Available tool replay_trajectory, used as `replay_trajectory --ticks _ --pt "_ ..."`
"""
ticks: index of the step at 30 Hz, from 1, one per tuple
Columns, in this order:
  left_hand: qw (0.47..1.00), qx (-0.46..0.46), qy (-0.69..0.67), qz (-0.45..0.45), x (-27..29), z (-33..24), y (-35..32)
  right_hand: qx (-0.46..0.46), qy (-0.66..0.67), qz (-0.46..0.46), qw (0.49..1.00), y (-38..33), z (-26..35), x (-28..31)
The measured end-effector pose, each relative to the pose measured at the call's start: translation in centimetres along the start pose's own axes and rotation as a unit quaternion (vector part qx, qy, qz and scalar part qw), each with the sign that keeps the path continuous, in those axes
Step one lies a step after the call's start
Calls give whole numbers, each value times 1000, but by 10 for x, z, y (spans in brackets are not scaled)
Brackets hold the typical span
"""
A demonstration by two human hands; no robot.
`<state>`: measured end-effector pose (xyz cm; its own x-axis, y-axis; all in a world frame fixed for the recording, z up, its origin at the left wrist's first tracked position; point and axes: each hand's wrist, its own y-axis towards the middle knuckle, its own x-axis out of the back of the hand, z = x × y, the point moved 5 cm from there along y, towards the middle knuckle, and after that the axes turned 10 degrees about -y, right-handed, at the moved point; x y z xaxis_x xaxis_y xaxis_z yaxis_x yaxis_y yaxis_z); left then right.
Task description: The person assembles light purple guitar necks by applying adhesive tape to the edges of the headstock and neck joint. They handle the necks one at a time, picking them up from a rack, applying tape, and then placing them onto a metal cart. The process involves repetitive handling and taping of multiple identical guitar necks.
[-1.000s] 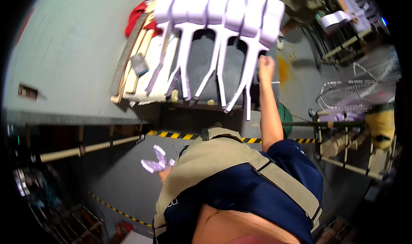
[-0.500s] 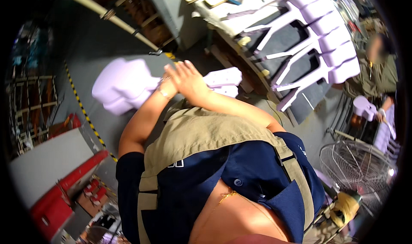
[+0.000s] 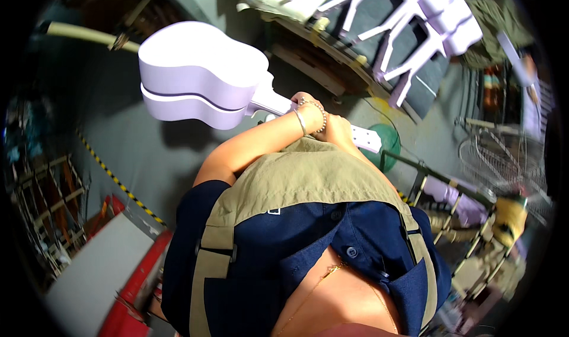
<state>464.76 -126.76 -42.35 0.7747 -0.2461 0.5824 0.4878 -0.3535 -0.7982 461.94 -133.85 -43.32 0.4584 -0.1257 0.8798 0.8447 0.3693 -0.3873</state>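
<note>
Two lilac ukuleles, one on top of the other with a narrow gap between their bodies, extend to the left in front of me. The upper ukulele (image 3: 204,50) shows its smooth face; of the lower ukulele (image 3: 189,112) mainly the side shows. My left hand (image 3: 309,107), with bracelets at the wrist, is closed around the necks near the bodies. Just to its right, my right hand (image 3: 336,128) is closed by the pegged end, its fingers partly hidden. A headstock with small holes (image 3: 366,139) sticks out past it.
A workbench (image 3: 338,58) at the upper right bears a row of lilac ukuleles (image 3: 409,23). A person in olive clothing (image 3: 495,17) is behind it. On the right are a wire fan (image 3: 504,153), a green round object (image 3: 386,144) and a metal rack (image 3: 438,189). Yellow-black tape (image 3: 118,174) crosses the floor.
The ukuleles have swung up and their faces now show more fully. Both hands have moved to the right, and my view has turned away from the bench.
</note>
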Motion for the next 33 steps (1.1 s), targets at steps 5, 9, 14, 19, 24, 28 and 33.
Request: replay_trajectory --ticks 5,9,14,19,24,28,33 --pt "984 -84 149 -46 19 -57 -24 -133 134 -104 977 -47 -21 6" --pt "944 -134 278 -114 58 -80 -55 -173 168 -226 944 -58 -32 32" --pt "867 -157 321 -348 114 -93 -93 -173 166 -338 910 -48 -43 81" --pt "553 -566 -49 -609 131 -39 -185 -93 347 -431 828 -44 -56 145" --pt "586 -419 -548 -426 198 23 -96 -13 464 -381 800 -38 -56 191" --pt "492 -613 -593 -177 252 -19 -68 -4 455 -367 811 -23 -75 201" --pt "491 -605 -596 -196 297 -43 -63 -33 446 -355 821 -2 -106 224"
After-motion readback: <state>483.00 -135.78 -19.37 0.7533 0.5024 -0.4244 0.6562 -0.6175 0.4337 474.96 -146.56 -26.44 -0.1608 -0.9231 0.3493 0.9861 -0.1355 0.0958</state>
